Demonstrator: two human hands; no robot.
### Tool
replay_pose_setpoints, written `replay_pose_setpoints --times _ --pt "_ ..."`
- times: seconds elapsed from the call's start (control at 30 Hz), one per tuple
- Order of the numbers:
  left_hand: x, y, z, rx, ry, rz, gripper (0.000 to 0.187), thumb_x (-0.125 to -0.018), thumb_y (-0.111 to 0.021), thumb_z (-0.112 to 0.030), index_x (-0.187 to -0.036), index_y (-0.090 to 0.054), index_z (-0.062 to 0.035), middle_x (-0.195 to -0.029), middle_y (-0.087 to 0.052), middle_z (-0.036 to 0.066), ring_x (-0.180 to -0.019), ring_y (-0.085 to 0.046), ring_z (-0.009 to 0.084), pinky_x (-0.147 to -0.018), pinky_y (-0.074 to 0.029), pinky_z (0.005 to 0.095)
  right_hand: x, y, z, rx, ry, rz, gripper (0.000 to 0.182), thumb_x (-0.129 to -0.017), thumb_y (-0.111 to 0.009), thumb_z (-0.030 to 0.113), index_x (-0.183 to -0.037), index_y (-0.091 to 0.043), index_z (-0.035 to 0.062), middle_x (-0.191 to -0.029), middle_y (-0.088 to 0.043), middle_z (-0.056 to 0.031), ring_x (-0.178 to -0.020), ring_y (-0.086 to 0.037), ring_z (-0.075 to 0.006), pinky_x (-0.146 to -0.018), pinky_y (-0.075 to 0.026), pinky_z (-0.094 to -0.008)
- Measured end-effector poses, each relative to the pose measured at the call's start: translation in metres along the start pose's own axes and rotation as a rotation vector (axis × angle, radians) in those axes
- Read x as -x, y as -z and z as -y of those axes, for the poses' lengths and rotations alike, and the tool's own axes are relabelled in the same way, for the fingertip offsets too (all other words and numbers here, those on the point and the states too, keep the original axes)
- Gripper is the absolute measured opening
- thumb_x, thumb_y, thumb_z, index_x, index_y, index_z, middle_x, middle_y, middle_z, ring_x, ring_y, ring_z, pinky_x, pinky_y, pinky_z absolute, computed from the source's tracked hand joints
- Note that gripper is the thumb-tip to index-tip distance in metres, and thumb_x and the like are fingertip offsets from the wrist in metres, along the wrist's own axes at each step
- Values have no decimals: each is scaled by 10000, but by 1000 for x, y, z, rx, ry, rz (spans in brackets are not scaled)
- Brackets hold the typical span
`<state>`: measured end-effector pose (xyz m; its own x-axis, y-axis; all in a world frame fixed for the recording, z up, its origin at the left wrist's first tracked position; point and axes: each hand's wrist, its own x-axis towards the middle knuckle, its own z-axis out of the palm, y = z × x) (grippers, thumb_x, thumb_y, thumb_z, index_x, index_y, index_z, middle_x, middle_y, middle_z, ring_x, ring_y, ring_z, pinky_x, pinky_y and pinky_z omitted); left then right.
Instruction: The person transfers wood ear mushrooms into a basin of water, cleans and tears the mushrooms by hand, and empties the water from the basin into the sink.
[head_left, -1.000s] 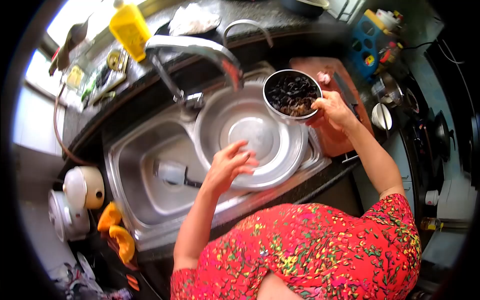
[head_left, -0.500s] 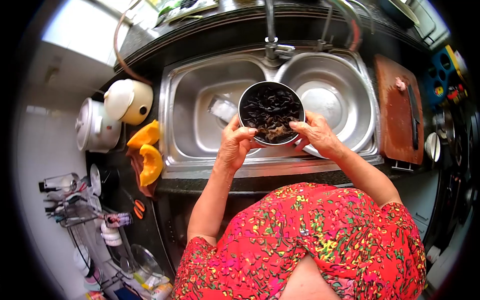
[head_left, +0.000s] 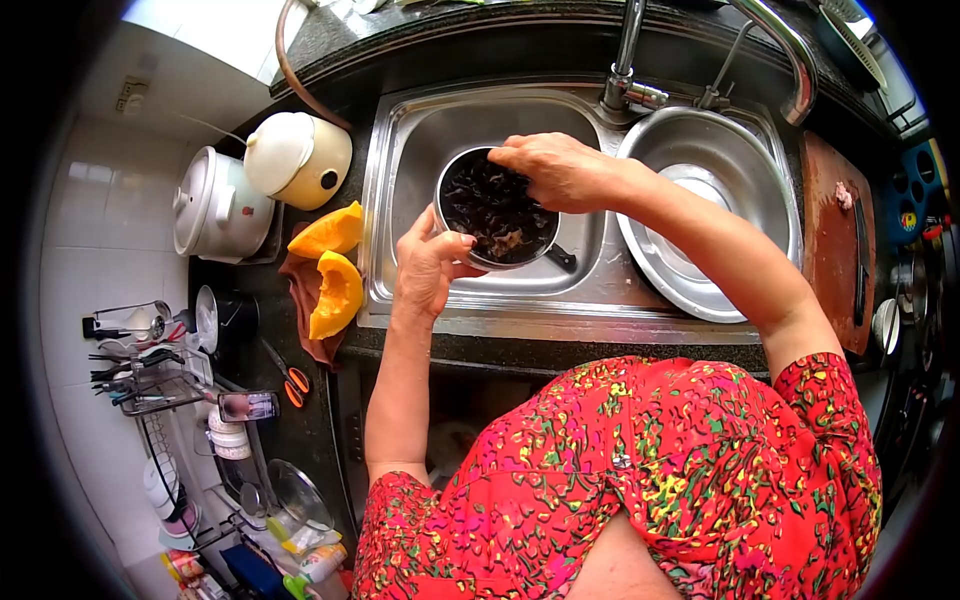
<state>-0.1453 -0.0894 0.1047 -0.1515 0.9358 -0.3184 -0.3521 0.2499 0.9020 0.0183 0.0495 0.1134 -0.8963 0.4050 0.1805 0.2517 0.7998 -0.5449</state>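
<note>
A metal saucepan full of dark, wrinkled wood ear mushrooms is over the left sink basin, with a black handle sticking out at the lower right. My left hand grips its near left side, the thumb over the rim. Across the top reaches my right hand, its fingers bent and close together at the far rim, overlapping the mushrooms. What those fingers pinch, if anything, is hidden. One paler brown piece shows near the left thumb.
A large metal bowl sits in the right basin, below the faucet. Pumpkin pieces, scissors and two cookers are to the left. A knife lies on the cutting board at right.
My right hand has left the pan's near right side and moved to its far rim. The pan has shifted left relative to the basins, and its black handle now shows.
</note>
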Motion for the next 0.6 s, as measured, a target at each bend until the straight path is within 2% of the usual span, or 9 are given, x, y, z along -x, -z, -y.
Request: replay_pose_setpoints --times 0.07,0.2,0.27,0.3,0.37,0.5,0.57,0.6 --pt "-1 4 -6 -30 -31 -25 485 -607 -580 -80 -1068 -464 18 -888 -547 140 -735 -597 240 -563 -545 371 -14 0 7 80 -44 188 448 -619 -548 -69 -1061 -482 -34 -913 -531 -183 -882 -538 -343 -748 -450 -381" --pt "-6 10 -13 -51 -41 -40 458 -611 -579 -89 -1045 -483 22 -876 -546 135 -689 -599 241 -532 -542 375 -30 1 14 217 -15 224 455 -619 -573 -64 -1063 -480 -37 -925 -537 -175 -892 -542 -333 -749 -457 -383" --pt "-8 14 -15 -60 -33 -43 451 -610 -580 -91 -1037 -488 22 -867 -546 132 -684 -599 239 -527 -541 374 -35 4 17 307 24 192 356 -613 -634 -12 -957 -542 -17 -927 -574 -173 -908 -567 -302 -745 -475 -365" --pt "-8 14 -17 -76 -28 -45 444 -610 -582 -94 -1029 -493 22 -858 -547 129 -680 -600 237 -522 -541 373 -38 5 17 306 20 193 356 -613 -634 -12 -957 -542 -17 -927 -574 -173 -908 -567 -302 -745 -475 -365" --pt "-8 13 -21 -81 -19 -45 441 -609 -589 -100 -1023 -499 20 -839 -546 121 -678 -601 234 -513 -541 369 -44 5 13 367 52 255 438 -631 -609 -33 -1049 -480 -38 -933 -546 -158 -901 -551 -315 -726 -474 -375" --pt "-12 16 -28 -122 12 -39 429 -608 -597 -105 -1009 -507 21 -826 -543 109 -679 -600 222 -495 -539 357 -55 -4 3 430 70 302 382 -636 -624 -2 -994 -493 -28 -890 -561 -148 -865 -566 -301 -697 -485 -361" --pt "-14 17 -30 -180 0 -9 341 -669 -559 -83 -993 -494 -1 -864 -578 116 -690 -618 215 -545 -543 414 -57 -8 -1 442 66 290 352 -638 -623 4 -966 -500 -20 -878 -565 -141 -852 -570 -296 -687 -484 -362" --pt "-16 18 -31 -181 2 -6 341 -669 -559 -83 -993 -494 -1 -864 -578 116 -690 -618 215 -545 -543 414 -58 -8 -2 454 67 279 321 -639 -622 10 -938 -507 -11 -867 -569 -134 -839 -574 -291 -677 -484 -363"
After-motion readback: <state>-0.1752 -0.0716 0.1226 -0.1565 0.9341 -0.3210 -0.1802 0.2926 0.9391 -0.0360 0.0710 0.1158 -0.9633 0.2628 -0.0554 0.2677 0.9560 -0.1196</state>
